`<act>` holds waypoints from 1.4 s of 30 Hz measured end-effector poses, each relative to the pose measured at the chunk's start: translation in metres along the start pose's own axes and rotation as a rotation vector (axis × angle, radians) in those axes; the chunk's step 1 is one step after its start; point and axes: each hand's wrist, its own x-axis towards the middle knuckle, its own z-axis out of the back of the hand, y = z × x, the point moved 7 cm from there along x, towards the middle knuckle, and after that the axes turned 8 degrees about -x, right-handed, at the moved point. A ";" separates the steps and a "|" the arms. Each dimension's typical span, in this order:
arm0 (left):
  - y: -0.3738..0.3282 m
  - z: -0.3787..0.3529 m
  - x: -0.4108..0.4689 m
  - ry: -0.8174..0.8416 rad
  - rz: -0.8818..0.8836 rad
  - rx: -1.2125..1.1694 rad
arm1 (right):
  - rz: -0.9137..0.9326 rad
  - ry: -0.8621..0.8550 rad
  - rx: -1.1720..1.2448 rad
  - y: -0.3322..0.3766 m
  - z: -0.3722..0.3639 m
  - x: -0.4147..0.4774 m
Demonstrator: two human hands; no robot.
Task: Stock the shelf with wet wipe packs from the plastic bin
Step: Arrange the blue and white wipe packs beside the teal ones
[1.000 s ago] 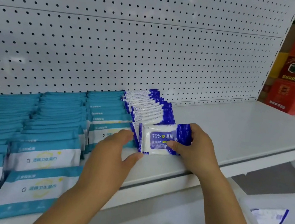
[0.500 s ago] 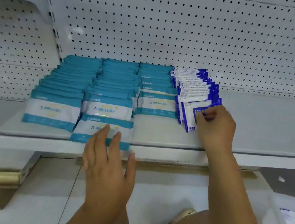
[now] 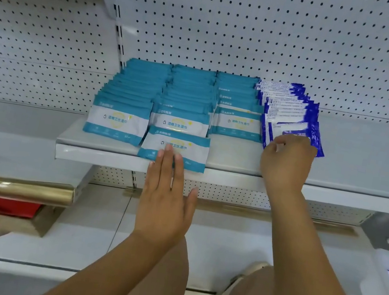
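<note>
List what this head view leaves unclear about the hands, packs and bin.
Head view:
- Right hand: its grip on the front blue pack is hidden by the hand's back.
- Plastic bin: cut off by the right edge, contents blurred.
- Rear teal packs: overlapped, uncountable.
- Left hand: contact with the front teal pack unclear.

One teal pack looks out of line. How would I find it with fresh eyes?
Find the white shelf below the pegboard wall. Three rows of teal-and-white packs cover its left part; take the middle row. Its front pack alone reaches almost to the shelf's front edge, ahead of both neighbouring rows.
</note>
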 end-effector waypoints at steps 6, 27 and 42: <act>-0.009 -0.007 0.021 0.056 0.026 0.014 | -0.011 0.041 -0.053 0.003 -0.002 -0.008; -0.039 0.000 0.051 0.021 0.026 -0.107 | 0.089 0.195 0.057 -0.028 0.012 0.021; -0.140 -0.030 0.065 0.071 -0.417 -0.330 | 0.097 0.217 -0.061 -0.065 0.061 0.011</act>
